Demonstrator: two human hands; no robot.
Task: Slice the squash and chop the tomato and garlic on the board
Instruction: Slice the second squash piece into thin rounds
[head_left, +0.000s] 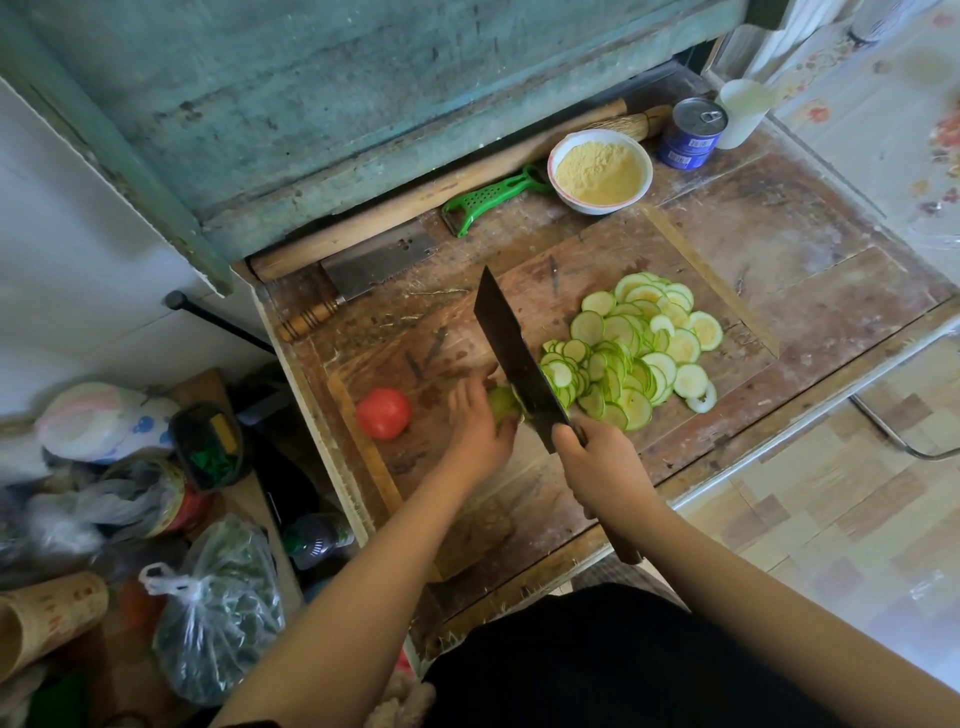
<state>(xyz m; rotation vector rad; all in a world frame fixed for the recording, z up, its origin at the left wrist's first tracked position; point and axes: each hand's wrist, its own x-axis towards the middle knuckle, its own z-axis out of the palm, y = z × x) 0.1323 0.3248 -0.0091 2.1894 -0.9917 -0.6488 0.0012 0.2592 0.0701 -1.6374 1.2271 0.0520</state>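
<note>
Two bare hands work over a worn wooden cutting board (582, 270) on a scuffed table, seen from above. Left hand (475, 426) curls its fingers over the last green stub of squash (501, 402), holding it down near the board's middle. Right hand (597, 457) is wrapped around the handle of a dark cleaver (514, 358), whose blade stands on edge against the stub's cut face. Right of the blade, a heap of thin pale-green squash slices (631, 353) fans across the board. One whole red tomato (383, 413) sits at the board's left edge, near the left hand but not touching it. Farther back lie a second cleaver (374, 265) with a wooden handle, a green peeler (488, 200), a white bowl (600, 171) of yellow meal, and a blue tin can (693, 132). No garlic can be made out.
</note>
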